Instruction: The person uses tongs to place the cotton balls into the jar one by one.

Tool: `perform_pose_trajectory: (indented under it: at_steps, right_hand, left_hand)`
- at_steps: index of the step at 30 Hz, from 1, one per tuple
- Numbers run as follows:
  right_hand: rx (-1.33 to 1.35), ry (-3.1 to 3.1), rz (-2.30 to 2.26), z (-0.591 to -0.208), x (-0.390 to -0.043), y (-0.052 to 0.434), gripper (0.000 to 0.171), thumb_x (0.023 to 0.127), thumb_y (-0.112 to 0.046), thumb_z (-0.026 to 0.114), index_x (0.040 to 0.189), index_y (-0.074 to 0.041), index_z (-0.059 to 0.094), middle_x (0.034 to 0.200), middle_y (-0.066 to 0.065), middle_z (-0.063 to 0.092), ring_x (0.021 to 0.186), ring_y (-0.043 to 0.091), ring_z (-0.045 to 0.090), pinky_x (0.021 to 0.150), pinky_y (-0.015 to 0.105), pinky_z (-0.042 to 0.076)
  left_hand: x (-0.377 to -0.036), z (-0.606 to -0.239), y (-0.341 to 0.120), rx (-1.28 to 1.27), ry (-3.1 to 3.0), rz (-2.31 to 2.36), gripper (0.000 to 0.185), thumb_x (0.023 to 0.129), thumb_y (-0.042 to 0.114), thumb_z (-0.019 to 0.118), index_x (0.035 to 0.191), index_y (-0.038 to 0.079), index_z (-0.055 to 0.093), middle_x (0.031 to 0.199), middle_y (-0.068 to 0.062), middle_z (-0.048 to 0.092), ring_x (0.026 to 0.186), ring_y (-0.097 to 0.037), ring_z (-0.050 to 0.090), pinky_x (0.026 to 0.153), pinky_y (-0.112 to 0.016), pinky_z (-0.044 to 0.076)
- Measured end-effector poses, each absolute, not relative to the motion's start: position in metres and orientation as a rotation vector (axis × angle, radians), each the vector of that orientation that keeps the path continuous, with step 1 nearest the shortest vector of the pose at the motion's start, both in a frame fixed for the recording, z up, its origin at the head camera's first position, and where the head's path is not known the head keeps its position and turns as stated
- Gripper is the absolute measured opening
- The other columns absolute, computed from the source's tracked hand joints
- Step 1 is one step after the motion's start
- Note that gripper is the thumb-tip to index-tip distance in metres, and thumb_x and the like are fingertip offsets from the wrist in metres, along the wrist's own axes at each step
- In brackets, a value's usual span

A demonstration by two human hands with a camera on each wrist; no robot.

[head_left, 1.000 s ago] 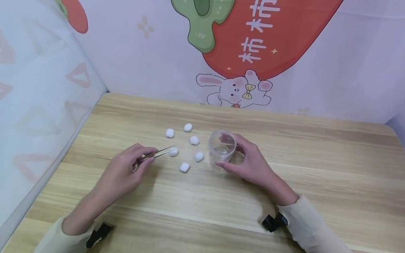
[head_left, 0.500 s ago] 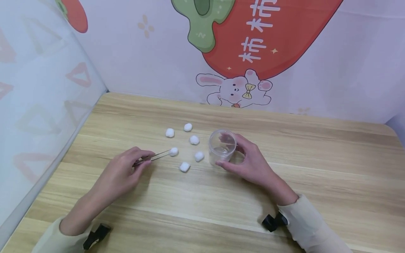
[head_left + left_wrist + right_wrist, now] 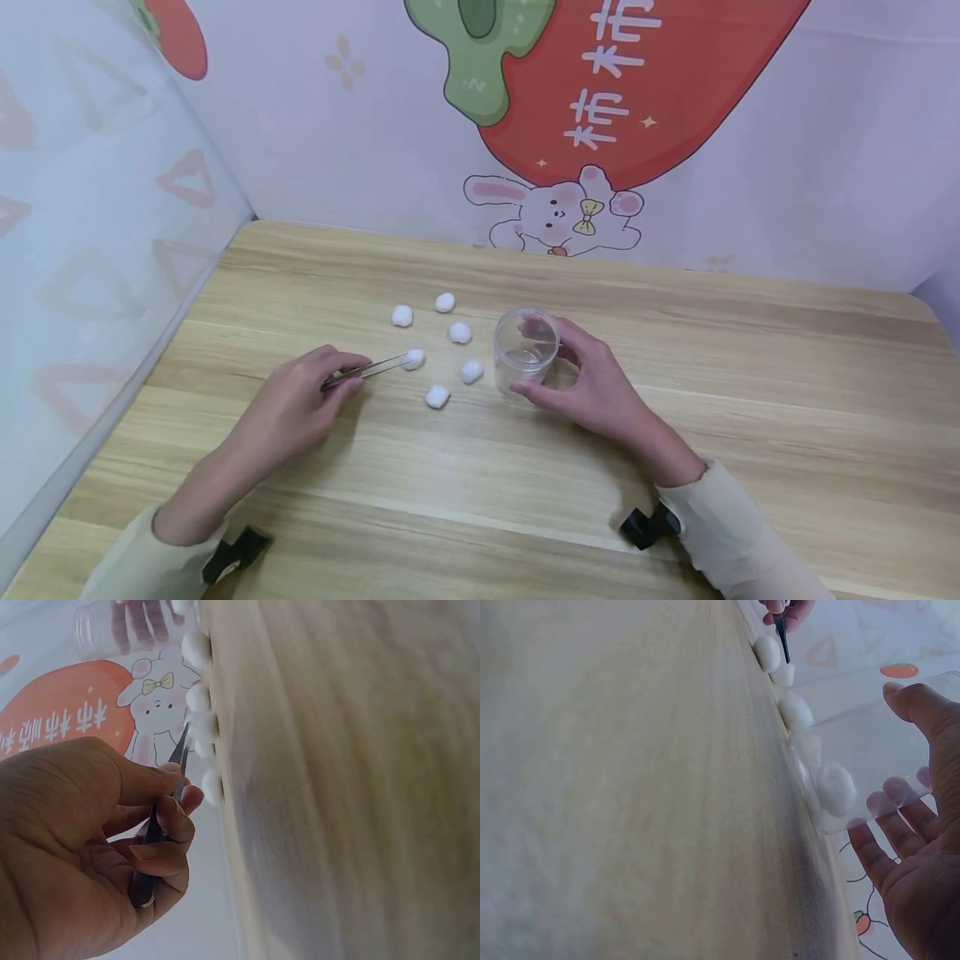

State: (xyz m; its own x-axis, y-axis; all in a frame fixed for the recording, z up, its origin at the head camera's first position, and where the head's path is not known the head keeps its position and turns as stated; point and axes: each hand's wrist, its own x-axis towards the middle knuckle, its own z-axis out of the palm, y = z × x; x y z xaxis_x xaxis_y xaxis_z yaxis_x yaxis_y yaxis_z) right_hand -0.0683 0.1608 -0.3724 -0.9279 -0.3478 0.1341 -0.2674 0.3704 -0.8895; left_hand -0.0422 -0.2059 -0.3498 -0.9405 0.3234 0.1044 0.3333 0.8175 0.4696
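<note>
My left hand (image 3: 288,404) holds metal tweezers (image 3: 367,370) between thumb and fingers, pointing right. Their tips meet the left side of a cotton ball (image 3: 414,359) on the table. In the left wrist view the curled fingers wrap the dark body of the tweezers (image 3: 154,825), whose tips overlap a cotton ball (image 3: 202,726). My right hand (image 3: 596,385) grips a clear plastic cup (image 3: 510,377), thumb on the near side and fingers behind. The cup stands upright on the table, mouth up. In the right wrist view a cotton ball (image 3: 835,789) shows through its wall.
Several more cotton balls lie around, including one at the back (image 3: 445,302), one at the back left (image 3: 402,316), one nearest the cup (image 3: 471,372) and one in front (image 3: 437,397). The wooden table (image 3: 480,500) ends at a printed cloth backdrop (image 3: 712,192).
The tweezers' tips first reached over the cotton ball, drew back to its left edge, then edged right onto it again. My right hand and the cup stay put.
</note>
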Motion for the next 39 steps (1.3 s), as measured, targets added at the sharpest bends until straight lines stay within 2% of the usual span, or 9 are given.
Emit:
perform_pose_trajectory:
  at_steps: [13, 21, 30, 39]
  right_hand:
    - [-0.58, 2.545, -1.615, -0.373, -0.07, 0.161, 0.075, 0.08, -0.016, 0.094, 0.146, -0.014, 0.059, 0.14, 0.009, 0.069, 0.133, 0.022, 0.064, 0.111, 0.047, 0.056]
    - [-0.576, 2.545, -1.613, -0.373, -0.069, 0.161, 0.075, 0.08, -0.017, 0.094, 0.147, -0.014, 0.058, 0.14, 0.009, 0.069, 0.133, 0.022, 0.064, 0.11, 0.047, 0.056]
    - [-0.566, 2.542, -1.617, -0.375, -0.068, 0.161, 0.075, 0.081, -0.016, 0.094, 0.147, -0.014, 0.058, 0.141, 0.009, 0.069, 0.134, 0.022, 0.064, 0.111, 0.047, 0.055]
    - [-0.57, 2.542, -1.614, -0.374, -0.069, 0.16, 0.075, 0.081, -0.017, 0.094, 0.147, -0.016, 0.058, 0.14, 0.008, 0.069, 0.134, 0.022, 0.064, 0.111, 0.049, 0.055]
  left_hand:
    - [-0.048, -0.35, -0.2, -0.551, -3.017, -0.778, 0.022, 0.098, 0.007, 0.074, 0.119, 0.01, 0.078, 0.099, -0.002, 0.075, 0.079, -0.012, 0.059, 0.07, -0.028, 0.048]
    - [-0.051, -0.352, -0.197, -0.561, -3.01, -0.778, 0.02, 0.098, 0.005, 0.073, 0.117, 0.008, 0.078, 0.101, -0.005, 0.077, 0.084, -0.014, 0.066, 0.073, -0.033, 0.053]
    - [-0.053, -0.353, -0.196, -0.567, -3.021, -0.797, 0.017, 0.098, 0.005, 0.073, 0.113, 0.009, 0.079, 0.099, -0.004, 0.079, 0.081, -0.012, 0.064, 0.07, -0.028, 0.052]
    - [-0.054, -0.352, -0.198, -0.546, -2.99, -0.823, 0.017, 0.098, 0.004, 0.073, 0.111, 0.011, 0.081, 0.101, -0.003, 0.08, 0.093, -0.02, 0.075, 0.083, -0.044, 0.06]
